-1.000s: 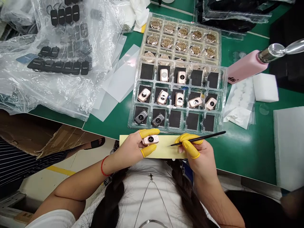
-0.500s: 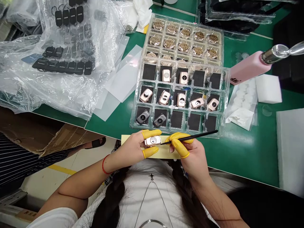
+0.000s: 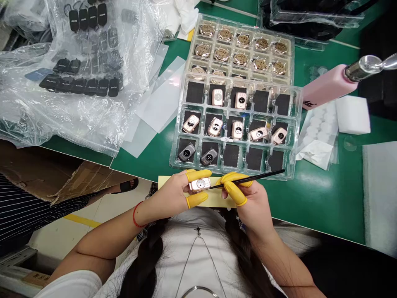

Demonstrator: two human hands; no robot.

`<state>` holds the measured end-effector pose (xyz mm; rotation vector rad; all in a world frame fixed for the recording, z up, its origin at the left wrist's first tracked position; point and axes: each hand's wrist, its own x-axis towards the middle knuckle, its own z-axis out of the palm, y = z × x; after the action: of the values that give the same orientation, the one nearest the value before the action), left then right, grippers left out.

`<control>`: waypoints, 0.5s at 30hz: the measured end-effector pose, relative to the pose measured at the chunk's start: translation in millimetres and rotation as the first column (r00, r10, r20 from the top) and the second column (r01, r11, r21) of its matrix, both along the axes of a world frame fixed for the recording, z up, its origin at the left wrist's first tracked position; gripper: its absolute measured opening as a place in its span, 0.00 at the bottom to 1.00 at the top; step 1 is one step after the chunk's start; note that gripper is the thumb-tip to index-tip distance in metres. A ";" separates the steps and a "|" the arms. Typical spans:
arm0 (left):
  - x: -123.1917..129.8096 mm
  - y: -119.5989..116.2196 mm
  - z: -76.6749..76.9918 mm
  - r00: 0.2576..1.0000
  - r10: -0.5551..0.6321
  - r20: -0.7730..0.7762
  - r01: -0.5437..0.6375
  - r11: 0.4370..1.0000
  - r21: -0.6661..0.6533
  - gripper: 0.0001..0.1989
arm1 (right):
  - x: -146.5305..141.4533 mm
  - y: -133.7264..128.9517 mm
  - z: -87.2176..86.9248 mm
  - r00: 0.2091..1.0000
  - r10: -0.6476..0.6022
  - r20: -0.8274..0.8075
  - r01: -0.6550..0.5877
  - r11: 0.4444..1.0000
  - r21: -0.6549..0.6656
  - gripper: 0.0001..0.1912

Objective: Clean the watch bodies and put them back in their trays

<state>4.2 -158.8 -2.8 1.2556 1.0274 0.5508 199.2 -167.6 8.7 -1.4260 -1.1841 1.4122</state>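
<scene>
Between the yellow-capped thumb and finger of my left hand [image 3: 176, 192] is a rose-gold smartwatch body [image 3: 200, 184], its back with the round sensor facing up. My right hand [image 3: 248, 196], also in yellow finger cots, pinches a thin black tweezers-like stick [image 3: 257, 177]. The stick's narrow tip reaches the watch's right end; whether it touches cannot be made out. Both hands are over a yellow sheet [image 3: 217, 200] at the table edge. Just beyond lies a clear plastic tray [image 3: 225, 140] with rose-gold and dark grey watch bodies in its compartments.
Behind is another tray of round gold watch bodies [image 3: 221, 54]. Plastic bags with black tags [image 3: 80, 85] cover the left, near translucent sheets [image 3: 161, 101]. On the right are a pink bottle [image 3: 330, 87], a white foam block [image 3: 353, 115] and a small packet [image 3: 319, 140].
The view has shifted very slightly. Both hands keep their grip, and the watch and black stick stay nearly in place.
</scene>
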 end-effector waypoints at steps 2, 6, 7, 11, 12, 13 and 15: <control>0.3 -0.7 -0.3 1.000 0.011 -0.006 -0.011 1.000 0.000 0.23 | 1.0 -1.1 0.4 1.000 -0.009 -0.021 0.009 1.000 0.003 0.13; 1.1 -1.3 -1.8 1.000 0.012 0.002 -0.012 1.000 -0.020 0.22 | 2.9 -2.7 -0.8 0.998 -0.030 -0.060 0.030 1.000 -0.003 0.11; 1.1 -1.3 -2.1 1.000 0.009 0.003 -0.009 1.000 -0.024 0.23 | 3.1 -2.5 -1.3 0.998 -0.025 -0.063 0.025 1.000 0.000 0.11; 0.4 -1.6 -2.4 1.000 -0.005 -0.007 0.005 1.000 -0.029 0.23 | 2.5 -0.8 -2.3 0.997 -0.011 -0.071 0.011 1.000 0.002 0.11; 0.3 -1.7 -2.3 1.000 -0.007 -0.008 0.007 1.000 -0.030 0.23 | 2.1 -0.5 -2.5 0.997 -0.013 -0.076 0.013 1.000 -0.002 0.11; 0.1 -1.9 -2.3 1.000 -0.008 -0.009 0.007 1.000 -0.030 0.23 | 1.8 -0.4 -2.7 0.997 -0.016 -0.081 0.015 1.000 -0.003 0.09; 0.0 -2.3 -2.1 1.000 -0.009 -0.009 0.008 0.999 -0.031 0.23 | 1.4 -0.5 -3.4 0.996 -0.017 -0.083 0.018 1.000 0.005 0.07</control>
<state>4.2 -161.1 -5.0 1.2360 1.0344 0.5213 200.6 -168.0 5.3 -1.3571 -1.1196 1.4406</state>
